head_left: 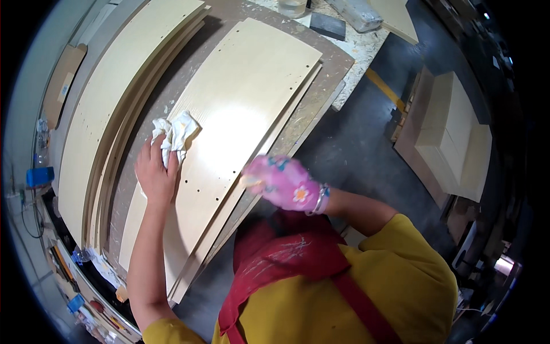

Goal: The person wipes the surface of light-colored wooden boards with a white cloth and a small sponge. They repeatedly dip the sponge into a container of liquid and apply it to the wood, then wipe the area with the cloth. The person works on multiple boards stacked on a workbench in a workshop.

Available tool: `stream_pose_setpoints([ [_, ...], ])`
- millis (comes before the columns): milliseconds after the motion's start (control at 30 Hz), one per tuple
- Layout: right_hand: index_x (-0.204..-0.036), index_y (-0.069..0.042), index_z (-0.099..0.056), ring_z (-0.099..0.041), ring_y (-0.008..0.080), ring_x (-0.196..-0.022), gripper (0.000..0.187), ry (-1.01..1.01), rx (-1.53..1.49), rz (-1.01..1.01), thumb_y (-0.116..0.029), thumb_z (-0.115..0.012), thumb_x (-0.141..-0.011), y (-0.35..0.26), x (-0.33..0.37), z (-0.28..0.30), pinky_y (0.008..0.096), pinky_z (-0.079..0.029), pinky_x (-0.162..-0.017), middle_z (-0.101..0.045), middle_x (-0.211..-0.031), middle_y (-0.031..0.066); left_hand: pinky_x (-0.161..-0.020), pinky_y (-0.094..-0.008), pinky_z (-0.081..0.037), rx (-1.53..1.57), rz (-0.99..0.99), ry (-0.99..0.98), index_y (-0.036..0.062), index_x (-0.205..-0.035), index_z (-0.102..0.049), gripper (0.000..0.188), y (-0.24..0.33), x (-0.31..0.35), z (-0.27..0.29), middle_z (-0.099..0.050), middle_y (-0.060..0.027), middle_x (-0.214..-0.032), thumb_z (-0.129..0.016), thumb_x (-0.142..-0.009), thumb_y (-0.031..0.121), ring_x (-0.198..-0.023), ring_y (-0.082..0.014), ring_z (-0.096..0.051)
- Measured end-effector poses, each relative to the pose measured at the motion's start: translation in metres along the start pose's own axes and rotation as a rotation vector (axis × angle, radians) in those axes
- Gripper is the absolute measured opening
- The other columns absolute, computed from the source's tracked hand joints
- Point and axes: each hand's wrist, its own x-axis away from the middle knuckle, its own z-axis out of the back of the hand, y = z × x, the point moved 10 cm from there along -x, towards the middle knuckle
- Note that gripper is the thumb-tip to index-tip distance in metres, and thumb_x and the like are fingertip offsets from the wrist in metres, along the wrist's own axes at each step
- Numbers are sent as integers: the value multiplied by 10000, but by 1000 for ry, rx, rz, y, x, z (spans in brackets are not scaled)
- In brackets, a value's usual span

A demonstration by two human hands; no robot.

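Observation:
My left hand [156,172], bare, is closed on a crumpled white cloth [179,133]. The cloth rests on the face of a pale wooden panel [229,97] with small dark holes along its edges. At the panel's right-hand edge is my right hand [281,180], in a pink flowered glove. It is somewhat blurred, its fingers curled in, with something small and yellowish at the fingertips that I cannot make out. A second pale board [281,123] shows beneath the panel along that edge.
Curved wooden panels [109,86] are stacked on the left of the worktable [134,155]. A dark grey block [327,26] and a wrapped bundle [356,12] lie at the far end. Right of the table, more pale panels [450,132] stand over the grey floor [352,143].

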Motion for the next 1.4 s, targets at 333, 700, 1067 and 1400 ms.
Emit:
stream_pose_setpoints([
  [333,-1020,-128,-679,-629,237,-935,212,434,156,94,-183,-661,-816,11,10,28,357,-543,-762,-653,-1018,82,-914,-433,-402,-36,-27,38,131,-1210,-571,406,4,-1,3,-550,-158,-1256,-615,-836,282,-1112,-322,-539],
  [700,-988,-83,-638,-634,282,-872,170,357,-76,49,-87,-640,-819,20,6,52,361,-525,-747,-631,-965,113,-919,-433,-404,-34,-28,57,124,-1197,-580,393,4,0,4,-556,-163,-1248,-616,-840,285,-1106,-325,-543],
  [1067,-1060,-105,-645,-606,285,-955,265,-72,127,338,-250,-634,-839,27,-47,85,370,-423,-884,-634,-1028,74,-892,-434,-418,-29,-40,86,121,-1181,-590,386,7,0,8,-567,-149,-1237,-620,-833,286,-1072,-322,-560],
  [1400,-1031,-127,-655,-622,249,-911,261,-112,71,399,-282,-648,-822,5,-42,75,372,-410,-914,-641,-996,57,-901,-440,-419,-16,-20,74,128,-1174,-593,374,5,1,8,-567,-134,-1236,-619,-831,275,-1085,-319,-554],
])
